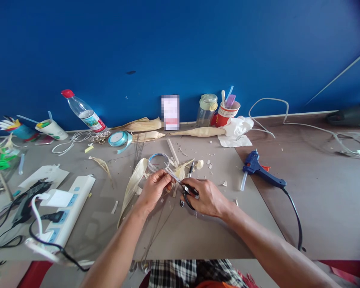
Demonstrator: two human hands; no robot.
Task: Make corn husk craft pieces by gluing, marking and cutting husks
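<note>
My right hand (208,196) is wrapped round the black handles of a pair of scissors (189,200), whose blades point left towards my other hand. My left hand (157,187) is closed in a pinch on a thin pale strip (171,173) close to the blades; its exact kind is hard to make out. Just beyond those fingers is a thin blue-and-white ring (158,155), like a narrow roll; whether it is held or lying down I cannot tell. Dried corn husk (134,182) lies beside my left hand, and a pen (191,168) sits beyond the scissors.
A blue glue gun (262,170) with a black cord lies on the right. At left stands a white power strip (75,204) with plugs. Along the wall are a bottle (87,116), a ribbon roll (118,139), a jar (207,110) and a red cup (227,115).
</note>
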